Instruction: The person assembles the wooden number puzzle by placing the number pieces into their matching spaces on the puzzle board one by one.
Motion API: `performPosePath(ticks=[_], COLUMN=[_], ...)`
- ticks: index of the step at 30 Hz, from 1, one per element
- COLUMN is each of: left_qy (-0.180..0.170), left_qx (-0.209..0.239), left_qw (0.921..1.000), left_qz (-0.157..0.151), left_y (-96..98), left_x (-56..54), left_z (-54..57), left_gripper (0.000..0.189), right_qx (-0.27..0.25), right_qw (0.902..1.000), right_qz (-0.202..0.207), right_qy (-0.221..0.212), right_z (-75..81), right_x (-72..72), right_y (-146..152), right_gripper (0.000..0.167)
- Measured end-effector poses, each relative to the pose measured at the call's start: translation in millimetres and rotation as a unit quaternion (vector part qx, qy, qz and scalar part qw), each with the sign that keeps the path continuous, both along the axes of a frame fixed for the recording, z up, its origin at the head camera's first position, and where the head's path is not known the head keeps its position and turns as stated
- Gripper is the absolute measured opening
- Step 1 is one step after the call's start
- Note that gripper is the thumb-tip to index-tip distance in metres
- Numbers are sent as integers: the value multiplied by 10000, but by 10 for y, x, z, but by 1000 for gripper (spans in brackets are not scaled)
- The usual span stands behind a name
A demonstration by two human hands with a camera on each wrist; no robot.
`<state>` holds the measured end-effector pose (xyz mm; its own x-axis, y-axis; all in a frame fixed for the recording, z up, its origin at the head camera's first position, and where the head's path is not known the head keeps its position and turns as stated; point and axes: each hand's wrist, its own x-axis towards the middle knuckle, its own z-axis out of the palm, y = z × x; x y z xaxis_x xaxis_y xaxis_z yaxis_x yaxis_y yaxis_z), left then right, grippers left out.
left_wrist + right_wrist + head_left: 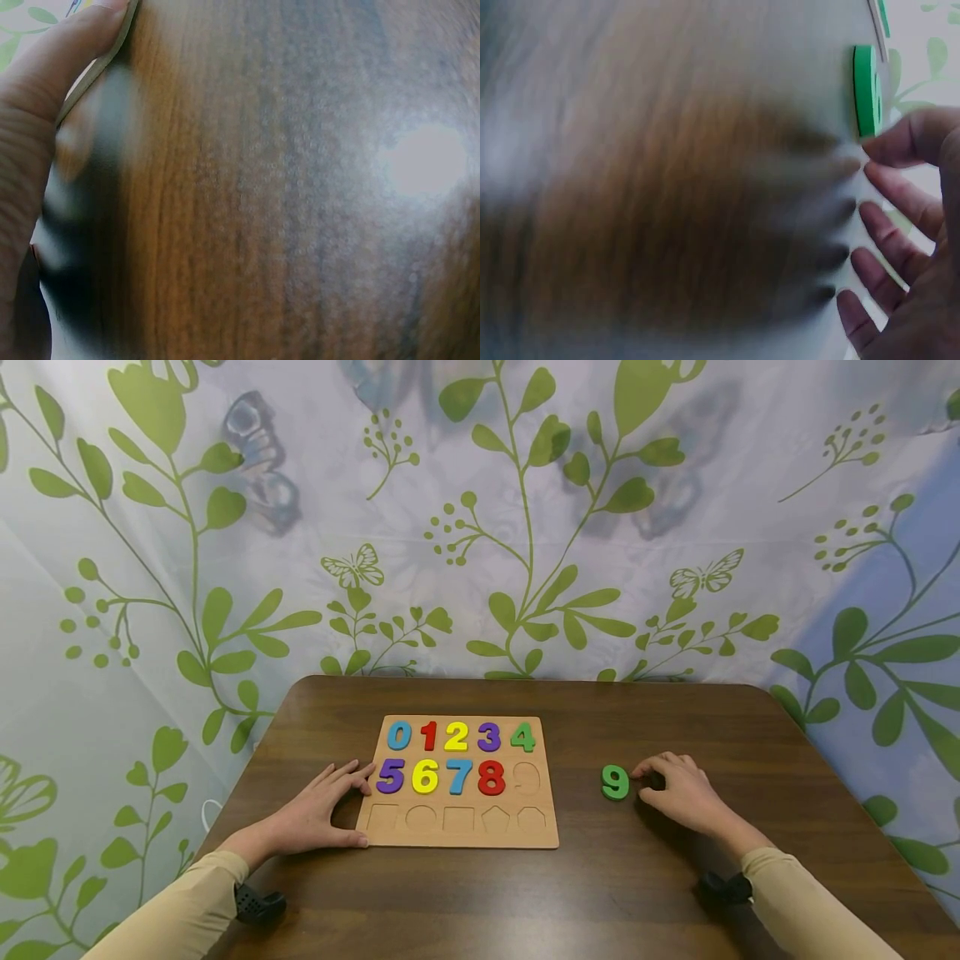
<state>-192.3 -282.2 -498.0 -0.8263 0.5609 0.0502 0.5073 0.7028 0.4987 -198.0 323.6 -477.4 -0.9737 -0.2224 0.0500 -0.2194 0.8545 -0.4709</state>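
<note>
A wooden puzzle board (461, 841) lies on the table, with coloured numbers 0 to 8 sitting in its two upper rows. The nine-shaped recess (527, 779) at the right of the middle row holds no piece. My left hand (311, 817) rests at the board's left edge, its thumb (82, 34) at the near corner and the fingers spread along the side. Right of the board, a green number 9 (623, 785) lies flat on the table. Just right of it is my right hand (678, 795), fingers loosely bent, thumb and fingertips beside the 9 without gripping it.
The board's bottom row has several bare shape recesses (458, 818). Under everything is a dark brown wooden table (480, 902). A leaf-patterned curtain (420, 577) hangs behind its far edge. Dark wrist cameras (258, 903) sit under both sleeves.
</note>
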Motion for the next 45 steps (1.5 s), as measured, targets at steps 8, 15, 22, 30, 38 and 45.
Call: performPosePath(ticks=[8, 15, 22, 30, 38, 45], left_qy=[84, 113, 23, -34, -18, -13], left_qx=[55, 49, -43, -77, -44, 30], left_qw=[9999, 9999, 10000, 10000, 10000, 10000], left_qz=[-24, -46, 7, 43, 26, -21], left_y=[-2, 2, 2, 6, 3, -1], left_x=[3, 2, -6, -5, 1, 5], left_z=[-17, -16, -8, 1, 1, 0], left_gripper=[62, 62, 64, 65, 65, 63], right_qx=[-76, -73, 43, -5, -89, -173], right_qw=[9997, 9994, 9989, 9990, 9990, 9993], right_qz=[214, 320, 455, 432, 426, 310], right_qy=[-77, -101, -80, -78, 67, 73], right_z=[-30, -38, -55, -100, -132, -146], right_x=[-30, -31, -51, -78, -103, -103], right_y=[78, 99, 65, 31, -18, -45], right_gripper=[48, 68, 79, 77, 73, 71])
